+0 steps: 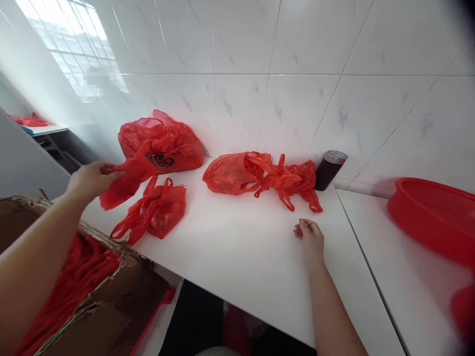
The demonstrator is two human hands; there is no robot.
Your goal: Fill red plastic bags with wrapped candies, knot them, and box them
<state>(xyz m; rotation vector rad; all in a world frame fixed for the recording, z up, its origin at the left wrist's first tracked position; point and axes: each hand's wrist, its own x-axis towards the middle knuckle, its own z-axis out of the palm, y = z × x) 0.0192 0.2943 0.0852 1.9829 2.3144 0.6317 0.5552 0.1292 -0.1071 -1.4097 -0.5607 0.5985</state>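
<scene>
Over the left end of the white table (pixel 237 247), my left hand (pixel 91 179) pinches a limp red piece (pixel 128 184), smooth like cloth or thin plastic. It hangs in front of a large, full red plastic bag (pixel 185 148) with black print. A smaller red bag (pixel 166 210) with loop handles lies just to its right and nearer me. My right hand (pixel 310 237) is at the table's right side, fingers curled together, with nothing visible in them. Beyond it lie a crumpled red bag (pixel 304 180) and a filled red bag (pixel 226 173).
A dark can-shaped object (pixel 331 170) with a silver top leans by the tiled wall. A red plastic basin (pixel 419 222) stands on the adjoining table at right. Below left, a torn cardboard box (pixel 111 311) holds a heap of red pieces (pixel 83 264).
</scene>
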